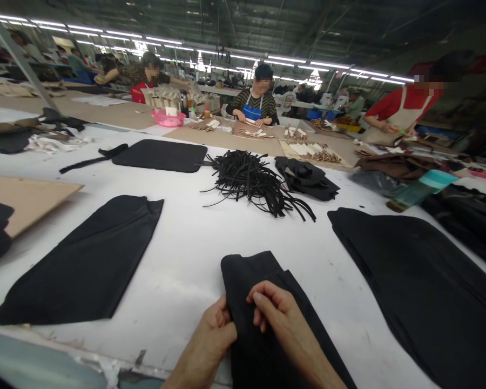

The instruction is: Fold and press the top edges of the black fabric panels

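Note:
In front of me a folded black fabric piece (253, 270) lies on the white tabletop, its near end running out of view at the bottom. My left hand (208, 337) pinches the left edge of this piece between thumb and fingers. Over its middle is my right hand (277, 313), fingers curled and thumb against the index finger; whether something small is between them cannot be seen. Further off sits a tangled heap of black strips (247, 178). A flat black panel (85, 259) lies to the left, and a stack of large black pieces (421, 286) to the right.
Behind the strips are a rounded black panel (160, 155) and a folded black bundle (308, 178). A teal-lidded bottle (423, 189) leans at the right. A brown board (32, 200) is at the left. Several people work across the table, near a pink basket (168, 119).

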The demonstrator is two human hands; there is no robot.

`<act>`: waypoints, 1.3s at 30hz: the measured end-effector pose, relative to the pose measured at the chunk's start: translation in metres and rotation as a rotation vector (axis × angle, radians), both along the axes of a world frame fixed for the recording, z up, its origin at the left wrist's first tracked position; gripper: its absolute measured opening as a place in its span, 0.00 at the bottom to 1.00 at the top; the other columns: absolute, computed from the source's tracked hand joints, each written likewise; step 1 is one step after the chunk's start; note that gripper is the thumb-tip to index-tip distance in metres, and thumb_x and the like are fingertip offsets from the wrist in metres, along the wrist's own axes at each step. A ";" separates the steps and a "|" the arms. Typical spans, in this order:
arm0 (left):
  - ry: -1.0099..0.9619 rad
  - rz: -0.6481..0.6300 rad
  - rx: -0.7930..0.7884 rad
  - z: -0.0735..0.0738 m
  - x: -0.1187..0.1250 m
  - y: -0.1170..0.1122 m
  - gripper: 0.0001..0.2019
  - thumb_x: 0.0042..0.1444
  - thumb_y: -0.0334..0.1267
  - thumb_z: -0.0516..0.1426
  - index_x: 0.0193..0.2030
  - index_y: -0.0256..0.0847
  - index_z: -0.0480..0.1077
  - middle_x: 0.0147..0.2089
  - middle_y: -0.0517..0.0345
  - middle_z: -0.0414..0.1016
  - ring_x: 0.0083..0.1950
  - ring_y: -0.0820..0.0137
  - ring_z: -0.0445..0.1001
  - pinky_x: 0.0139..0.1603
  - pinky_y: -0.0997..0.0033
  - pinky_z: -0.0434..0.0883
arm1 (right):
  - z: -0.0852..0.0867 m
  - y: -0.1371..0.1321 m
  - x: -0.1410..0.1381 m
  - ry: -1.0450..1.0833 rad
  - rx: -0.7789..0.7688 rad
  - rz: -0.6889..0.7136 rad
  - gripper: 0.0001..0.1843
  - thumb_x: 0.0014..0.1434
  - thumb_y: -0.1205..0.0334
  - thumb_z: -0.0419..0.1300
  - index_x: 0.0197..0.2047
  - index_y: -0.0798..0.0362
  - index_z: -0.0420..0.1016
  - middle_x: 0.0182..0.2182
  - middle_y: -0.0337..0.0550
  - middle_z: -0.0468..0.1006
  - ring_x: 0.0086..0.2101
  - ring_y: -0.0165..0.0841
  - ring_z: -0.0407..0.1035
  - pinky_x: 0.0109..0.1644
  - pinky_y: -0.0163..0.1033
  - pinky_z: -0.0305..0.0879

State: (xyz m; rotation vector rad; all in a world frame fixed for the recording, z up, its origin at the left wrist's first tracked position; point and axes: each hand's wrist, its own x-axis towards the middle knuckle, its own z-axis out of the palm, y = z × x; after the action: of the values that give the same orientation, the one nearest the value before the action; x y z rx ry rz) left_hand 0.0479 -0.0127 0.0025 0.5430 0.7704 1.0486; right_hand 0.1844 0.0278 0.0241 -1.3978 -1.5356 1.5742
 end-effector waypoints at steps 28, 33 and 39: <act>0.700 0.035 0.194 0.001 -0.022 0.006 0.18 0.55 0.51 0.53 0.25 0.37 0.65 0.24 0.63 0.61 0.29 0.71 0.59 0.28 0.74 0.57 | 0.004 0.004 -0.013 -0.180 0.123 0.019 0.13 0.58 0.58 0.51 0.24 0.51 0.60 0.19 0.32 0.57 0.23 0.28 0.54 0.26 0.34 0.50; 0.409 0.066 0.016 -0.006 -0.042 0.003 0.19 0.50 0.54 0.57 0.29 0.35 0.72 0.27 0.57 0.72 0.32 0.65 0.68 0.35 0.70 0.65 | 0.002 0.014 0.017 -0.122 0.150 -0.131 0.16 0.59 0.52 0.51 0.24 0.51 0.57 0.21 0.32 0.55 0.25 0.29 0.52 0.27 0.34 0.50; 0.316 0.129 -0.017 -0.009 -0.044 0.007 0.18 0.47 0.51 0.62 0.35 0.36 0.74 0.33 0.52 0.77 0.35 0.63 0.73 0.39 0.66 0.69 | -0.004 0.008 0.026 0.050 0.026 -0.169 0.17 0.60 0.49 0.51 0.26 0.51 0.57 0.22 0.31 0.53 0.25 0.28 0.48 0.26 0.33 0.48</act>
State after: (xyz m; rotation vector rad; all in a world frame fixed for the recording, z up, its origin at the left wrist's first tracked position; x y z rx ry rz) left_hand 0.0037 -0.0062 -0.0064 0.6604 1.1037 1.0869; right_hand 0.2102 0.0358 0.0204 -1.4232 -1.3669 1.4711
